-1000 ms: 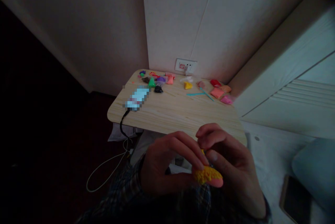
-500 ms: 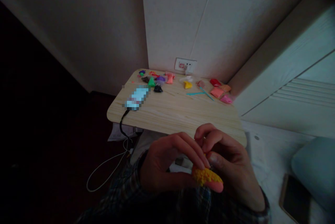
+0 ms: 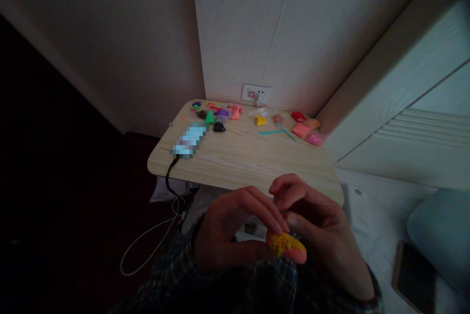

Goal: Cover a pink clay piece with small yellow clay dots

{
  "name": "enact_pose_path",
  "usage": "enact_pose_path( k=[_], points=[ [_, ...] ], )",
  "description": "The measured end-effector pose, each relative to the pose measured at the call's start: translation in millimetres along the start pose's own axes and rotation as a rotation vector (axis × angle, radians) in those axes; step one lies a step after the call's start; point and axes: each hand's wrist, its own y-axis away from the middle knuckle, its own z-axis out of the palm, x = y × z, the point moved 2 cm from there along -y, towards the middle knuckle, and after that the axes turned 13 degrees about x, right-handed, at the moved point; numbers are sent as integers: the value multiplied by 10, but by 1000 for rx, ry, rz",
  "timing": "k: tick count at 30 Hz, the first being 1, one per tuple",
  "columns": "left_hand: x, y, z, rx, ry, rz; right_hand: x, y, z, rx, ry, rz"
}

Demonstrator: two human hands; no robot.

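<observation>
My left hand (image 3: 235, 226) pinches a modelling clay piece (image 3: 286, 244) between its thumb and fingers. The piece has a bumpy yellow face and a smooth pink lower edge, and it is held in front of my body, near the table's front edge. Close against its far end is my right hand (image 3: 316, 221), thumb and fingers bent together. A small bit of orange shows by the right thumb; whatever lies between those fingertips is mostly hidden.
A small wooden table (image 3: 235, 162) bears a lit phone (image 3: 189, 140) with a black cable, several bags of coloured clay (image 3: 301, 130), and blue sticks (image 3: 286, 132). A wall socket (image 3: 257, 93) is behind. To the right, a dark phone (image 3: 414, 275) lies on a white surface.
The view has shifted slightly. Both hands stay around the clay piece; the right fingertips are slightly farther from the thumb, and the piece appears a little to the left.
</observation>
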Motion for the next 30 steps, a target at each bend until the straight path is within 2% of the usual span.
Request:
enact_pose_path(
  k=[20, 30],
  points=[
    [3, -9, 35, 0, 26, -7, -63, 16, 15, 54, 96, -136],
    [-7, -14, 44, -2, 38, -3, -66, 24, 10, 62, 85, -123]
  ],
)
